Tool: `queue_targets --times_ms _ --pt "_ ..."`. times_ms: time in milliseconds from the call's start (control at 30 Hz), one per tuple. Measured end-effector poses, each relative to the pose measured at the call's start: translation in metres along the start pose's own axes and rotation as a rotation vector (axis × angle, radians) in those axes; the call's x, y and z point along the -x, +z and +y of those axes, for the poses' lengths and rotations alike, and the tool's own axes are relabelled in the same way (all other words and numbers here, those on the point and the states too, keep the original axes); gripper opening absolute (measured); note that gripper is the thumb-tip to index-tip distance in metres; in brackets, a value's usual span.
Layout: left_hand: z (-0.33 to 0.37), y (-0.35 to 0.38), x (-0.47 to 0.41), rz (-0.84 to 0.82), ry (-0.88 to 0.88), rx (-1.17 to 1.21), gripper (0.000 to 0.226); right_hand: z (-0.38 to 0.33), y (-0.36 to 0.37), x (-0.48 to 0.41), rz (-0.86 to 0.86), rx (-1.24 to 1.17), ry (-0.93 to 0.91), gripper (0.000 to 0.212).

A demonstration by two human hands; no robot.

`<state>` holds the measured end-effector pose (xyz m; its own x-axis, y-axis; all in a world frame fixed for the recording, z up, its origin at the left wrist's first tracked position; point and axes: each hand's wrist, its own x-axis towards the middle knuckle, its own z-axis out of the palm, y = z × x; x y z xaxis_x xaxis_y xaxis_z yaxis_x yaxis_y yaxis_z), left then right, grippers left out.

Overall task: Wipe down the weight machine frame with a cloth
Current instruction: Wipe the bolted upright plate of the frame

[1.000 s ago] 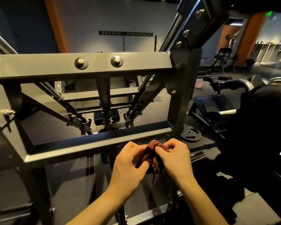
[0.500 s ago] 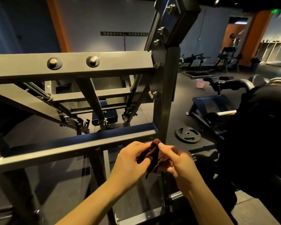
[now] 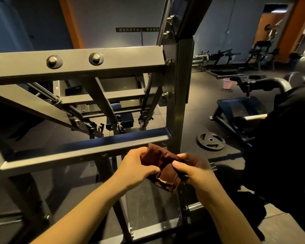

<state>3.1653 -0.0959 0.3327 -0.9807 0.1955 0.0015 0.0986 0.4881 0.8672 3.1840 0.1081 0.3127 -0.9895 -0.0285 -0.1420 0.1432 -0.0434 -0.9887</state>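
Head view looks down on a grey weight machine frame. Just in front of its lower crossbar, both hands hold a dark brown cloth bunched between them. The left hand has its fingers curled round the cloth's left side; the right hand pinches the right side with thumb on top. The cloth sits close beside the frame's upright post; whether it touches the crossbar is unclear. Right of the post, a weight plate lies flat on the floor.

Head cam, fwd-down, close over hands, frame.
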Motion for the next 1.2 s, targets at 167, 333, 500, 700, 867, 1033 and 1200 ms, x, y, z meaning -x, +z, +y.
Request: queue_targets --times_ms 167,333,500,700,867,1033,1200 --pt "-0.005 0.026 0.008 0.370 0.235 -0.324 0.036 0.017 0.011 -0.009 0.089 -0.089 0.118 0.015" --pt "-0.022 0.041 0.024 0.259 0.506 -0.534 0.043 0.022 0.015 -0.013 0.184 -0.272 0.137 0.017" --pt "-0.025 0.045 0.021 0.212 0.389 -0.404 0.044 0.023 0.016 -0.011 0.118 -0.350 0.100 0.025" --pt "-0.030 0.032 0.001 0.194 0.247 -0.012 0.016 0.038 0.011 -0.023 0.065 -0.266 0.011 0.015" --pt "-0.024 0.014 -0.015 -0.111 -0.117 0.274 0.041 0.034 0.002 -0.028 0.016 -0.231 -0.090 0.027" --pt "-0.024 0.013 -0.028 0.086 -0.024 0.086 0.025 0.042 0.014 -0.033 0.004 -0.212 -0.071 0.032" --pt "-0.021 -0.002 -0.054 0.078 -0.150 0.280 0.047 0.033 0.032 -0.052 0.196 -0.094 -0.117 0.022"
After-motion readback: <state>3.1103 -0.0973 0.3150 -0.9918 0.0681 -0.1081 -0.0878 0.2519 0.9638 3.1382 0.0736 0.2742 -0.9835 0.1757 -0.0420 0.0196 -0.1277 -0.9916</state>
